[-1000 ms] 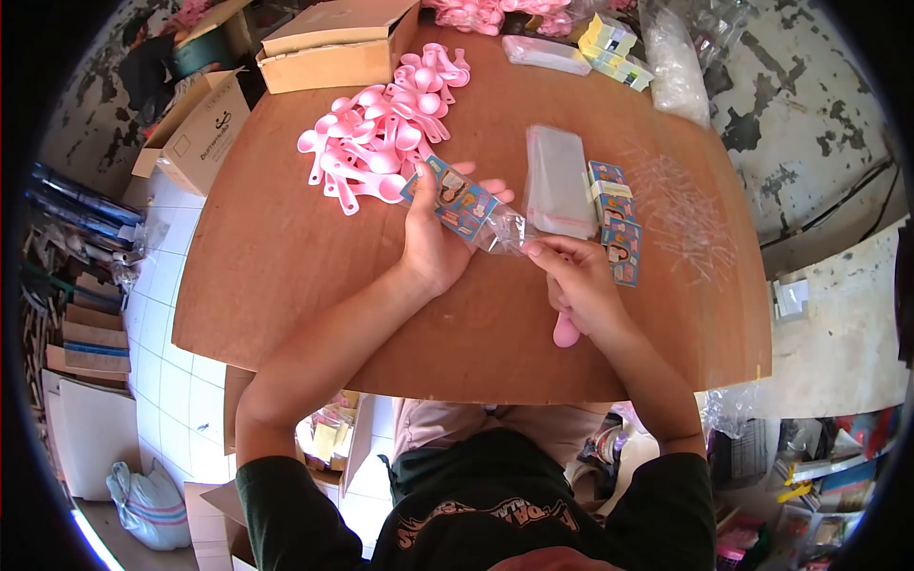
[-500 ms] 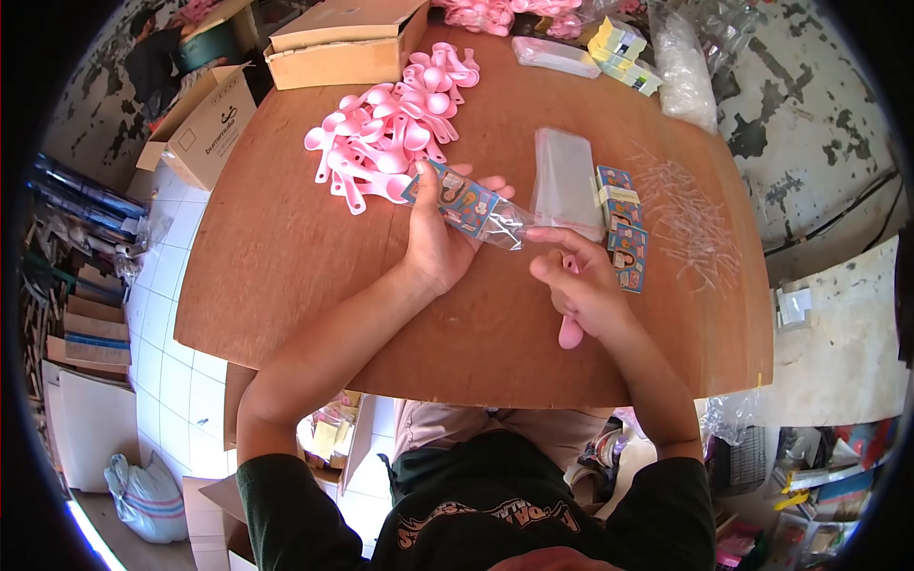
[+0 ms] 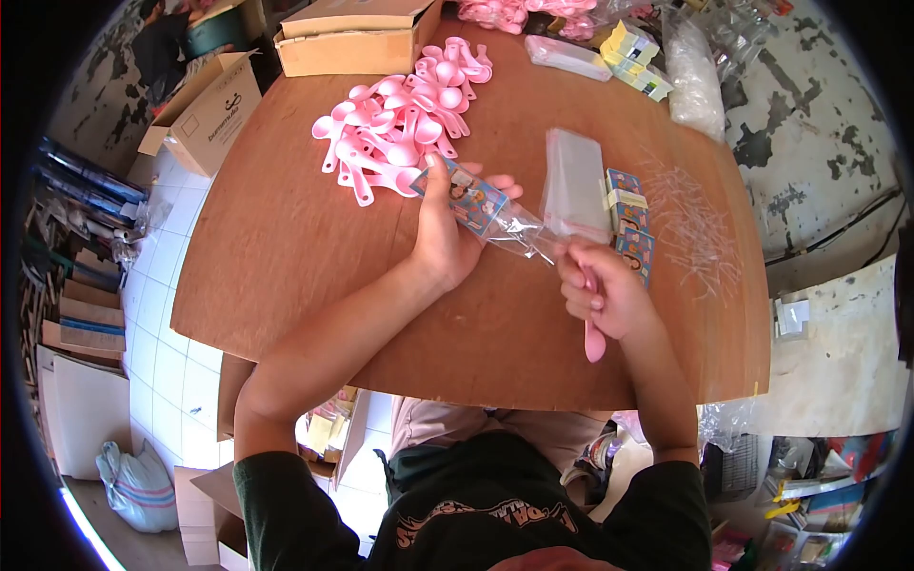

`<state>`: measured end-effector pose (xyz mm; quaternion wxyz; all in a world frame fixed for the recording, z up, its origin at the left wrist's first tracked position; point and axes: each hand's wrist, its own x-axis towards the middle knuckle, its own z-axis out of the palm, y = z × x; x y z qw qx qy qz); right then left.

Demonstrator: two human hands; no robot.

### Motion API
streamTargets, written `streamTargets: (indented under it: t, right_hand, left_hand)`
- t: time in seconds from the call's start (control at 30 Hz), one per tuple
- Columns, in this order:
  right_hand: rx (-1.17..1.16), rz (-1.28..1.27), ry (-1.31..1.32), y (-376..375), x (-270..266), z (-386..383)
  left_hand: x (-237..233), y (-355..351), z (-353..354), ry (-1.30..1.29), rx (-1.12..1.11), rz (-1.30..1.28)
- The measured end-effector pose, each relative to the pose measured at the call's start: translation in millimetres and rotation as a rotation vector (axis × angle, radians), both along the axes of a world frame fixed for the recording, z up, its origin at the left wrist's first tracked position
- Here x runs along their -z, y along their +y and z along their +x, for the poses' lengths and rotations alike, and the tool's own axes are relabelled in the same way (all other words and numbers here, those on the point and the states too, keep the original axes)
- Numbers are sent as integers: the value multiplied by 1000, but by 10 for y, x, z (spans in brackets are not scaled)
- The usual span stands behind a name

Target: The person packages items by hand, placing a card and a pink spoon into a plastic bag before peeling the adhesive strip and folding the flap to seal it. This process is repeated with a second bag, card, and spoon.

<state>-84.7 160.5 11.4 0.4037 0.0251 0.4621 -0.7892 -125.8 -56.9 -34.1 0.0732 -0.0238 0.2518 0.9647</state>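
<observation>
Head view:
- Your left hand [image 3: 446, 240] lay palm-up on the table [image 3: 286, 257], with thumb and fingers clamped on the printed card [image 3: 473, 198]. The card sat inside a clear sleeve [image 3: 522, 231].
- You held the sleeve tilted, its card end towards the spoon pile [image 3: 400, 128] and its loose open end towards your other hand. That grip probably kept the mouth steady and reachable.
- Your right hand [image 3: 600, 290] was clenched round a pink spoon [image 3: 594, 341]. One end stuck out below the fist and the other was hidden in the fingers, so I could not tell which end led.
- The top of the fist met the sleeve's open end, spoon roughly in line with it.
- The stack of empty sleeves [image 3: 574, 176] and the stack of cards [image 3: 630, 221] lay side by side just beyond your right hand, within easy reach.
- Thin clear strips [image 3: 695, 224] were scattered right of the cards.
- A cardboard box [image 3: 352, 38] stood at the far edge, behind the spoon pile.
</observation>
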Motion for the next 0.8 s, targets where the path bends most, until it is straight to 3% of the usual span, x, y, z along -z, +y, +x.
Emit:
streamTargets:
  t: [0.07,0.1,0.17,0.37,0.47,0.5,0.57,0.6,0.63,0.7,0.73,0.8]
  right_hand:
    - [276,-27,105,18,-44,-10]
    - [273,-27,105,43,-28,-72]
    - [400,200,411,124,60,-293]
    - [362,470,544,-2,81,-812]
    - [291,799,888,-99,137,-945]
    - [287,798,891,-97,158,-941]
    - [446,1164,1633,-125,174,-838]
    - [493,1090,1763,-180,96,-730]
    - [485,1089,1761,-203,59,-580]
    - [241,887,1163,-220,38,-259]
    - [240,887,1162,-239,41,-146]
    - [112,483,535,-296,64,10]
  left_hand:
    - [-11,-16,4,-12,-18,3]
    - [-39,-33,9,-29,-15,-1]
    - [-55,-46,29,-47,-7,-9]
    - [-66,-32,54,-7,62,4]
    - [-58,-49,55,3,56,-1]
    - [-57,-54,51,4,54,7]
    - [-52,-67,36,3,46,20]
    - [-50,-67,32,-1,34,27]
    - [-44,-64,32,-7,24,34]
    - [-69,-47,45,-18,3,27]
    - [-82,-44,46,-23,-16,17]
    - [-63,-41,42,-12,-8,19]
